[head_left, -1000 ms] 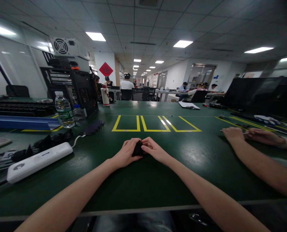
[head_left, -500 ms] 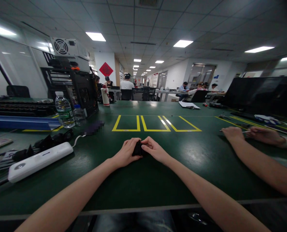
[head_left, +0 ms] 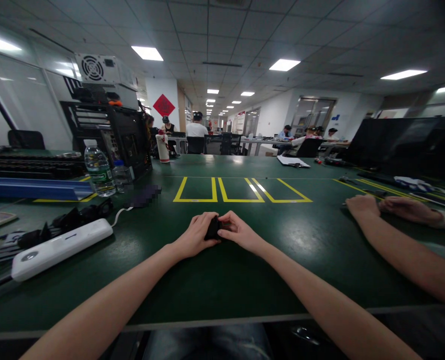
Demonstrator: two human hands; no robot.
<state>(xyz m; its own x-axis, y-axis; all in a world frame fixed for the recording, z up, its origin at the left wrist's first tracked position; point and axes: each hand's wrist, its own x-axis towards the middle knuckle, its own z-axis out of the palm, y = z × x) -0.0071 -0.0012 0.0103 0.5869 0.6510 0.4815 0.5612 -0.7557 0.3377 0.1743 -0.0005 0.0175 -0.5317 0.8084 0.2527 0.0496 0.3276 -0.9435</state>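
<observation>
A small black block-like object (head_left: 212, 229) sits between my hands, low over the green table (head_left: 192, 295). My left hand (head_left: 197, 234) grips it from the left, fingers over its top and thumb along its near side. From the right, my right hand (head_left: 238, 232) has its thumb and fingertips bent against the object's right side. What kind of thing it is, and whether it rests on the tabletop, I cannot make out. Beyond the hands, yellow tape outlines (head_left: 241, 201) mark the table.
At left lie a white power strip (head_left: 63, 249), a water bottle (head_left: 99, 170) and an open black computer case (head_left: 127, 135). A co-worker's hands (head_left: 363, 206) rest on the table at right. A clipboard (head_left: 293, 162) lies far back, near a dark monitor (head_left: 398, 150).
Both hands stay around the black object, with only a slight shift of the right thumb and fingers. The whole view has moved very slightly.
</observation>
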